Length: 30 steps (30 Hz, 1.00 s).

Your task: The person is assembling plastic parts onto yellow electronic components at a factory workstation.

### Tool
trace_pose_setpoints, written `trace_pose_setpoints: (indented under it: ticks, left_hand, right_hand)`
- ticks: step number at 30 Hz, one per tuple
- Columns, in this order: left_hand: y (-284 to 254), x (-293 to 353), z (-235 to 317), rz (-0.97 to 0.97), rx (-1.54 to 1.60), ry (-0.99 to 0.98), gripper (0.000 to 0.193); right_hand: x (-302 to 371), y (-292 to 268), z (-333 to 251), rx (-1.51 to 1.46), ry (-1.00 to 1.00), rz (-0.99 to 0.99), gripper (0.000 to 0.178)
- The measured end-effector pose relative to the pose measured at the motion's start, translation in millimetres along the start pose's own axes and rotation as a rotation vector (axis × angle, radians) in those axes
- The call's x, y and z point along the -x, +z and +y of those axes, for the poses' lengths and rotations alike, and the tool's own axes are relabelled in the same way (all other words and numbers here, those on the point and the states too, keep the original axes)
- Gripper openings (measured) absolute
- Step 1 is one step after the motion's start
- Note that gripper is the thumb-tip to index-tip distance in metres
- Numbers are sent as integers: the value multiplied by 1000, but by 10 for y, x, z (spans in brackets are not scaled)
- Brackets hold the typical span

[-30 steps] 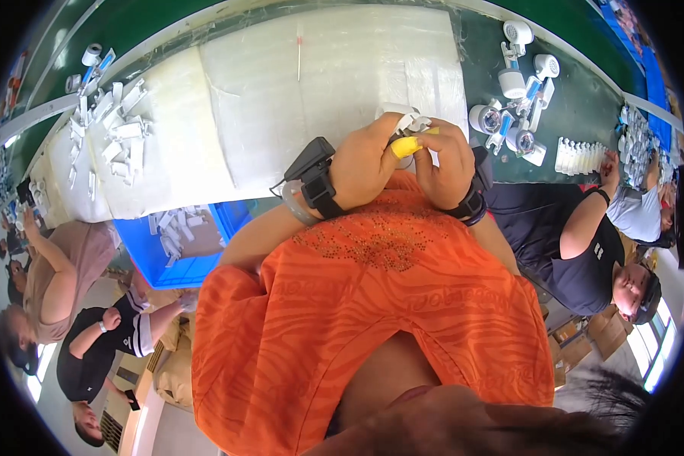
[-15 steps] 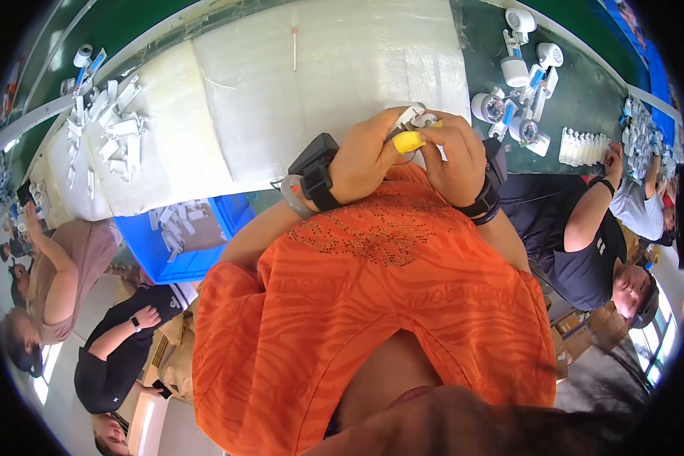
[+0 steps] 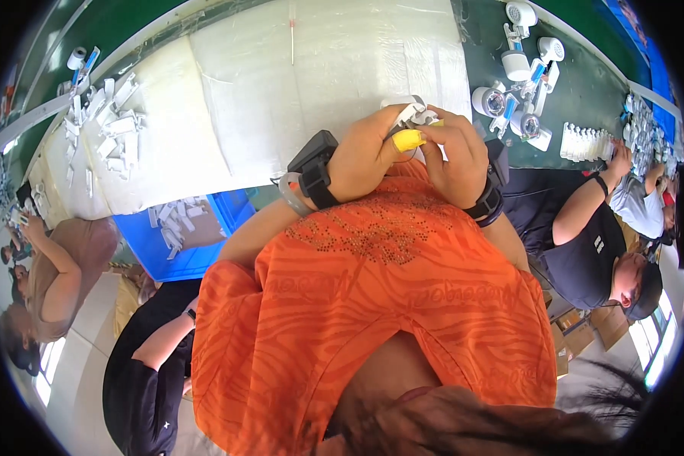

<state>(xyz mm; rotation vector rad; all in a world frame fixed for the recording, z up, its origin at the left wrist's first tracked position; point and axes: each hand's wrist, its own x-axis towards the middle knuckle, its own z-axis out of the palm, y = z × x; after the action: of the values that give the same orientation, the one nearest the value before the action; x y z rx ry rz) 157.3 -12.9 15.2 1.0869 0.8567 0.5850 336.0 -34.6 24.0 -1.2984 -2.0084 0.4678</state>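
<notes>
Close to my body, over the front edge of the table, both hands meet around a small white plastic part (image 3: pixel 413 115). My left hand (image 3: pixel 365 156) is closed on its left side; yellow tape (image 3: pixel 408 140) wraps the thumb. From the other side my right hand (image 3: pixel 457 156) pinches the same part, fingers curled and thumb bent toward it. Much of the part is hidden behind the fingers, so its full shape cannot be made out. Each wrist carries a black strapped device.
Loose white plastic parts (image 3: pixel 118 129) lie on the padded table (image 3: pixel 281 99) at left. A blue bin (image 3: pixel 167 258) below holds more. At right are white lamp-like assemblies (image 3: pixel 517 64) and a row of white pieces (image 3: pixel 585 142). A thin stick (image 3: pixel 292 42) lies far off. Co-workers flank me.
My hands stay nearly in place; the white part shows slightly more above my fingers. At lower left, the person in black has shifted closer behind me.
</notes>
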Motion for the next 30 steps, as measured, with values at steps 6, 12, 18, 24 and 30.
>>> trace_pose_setpoints:
  ticks: [6, 12, 18, 24, 30]
  left_hand:
    - [-8, 17, -3, 39, -163, 65, 29]
    - [-31, -33, -80, 111, -308, 239, 24]
    - [-507, -240, -186, 79, 17, 54, 36]
    - [-1938, -619, 74, 465, 240, 84, 46]
    - [-3819, -951, -149, 904, 418, 82, 41]
  right_hand:
    - [-10, 19, 19, -28, -29, 11, 24]
    - [-36, 40, 68, -38, -55, 25, 25]
    - [-139, -49, 413, -208, 222, -260, 22]
    - [165, -471, 1933, 308, 496, 245, 22]
    - [171, -808, 2679, 535, 570, 270, 27]
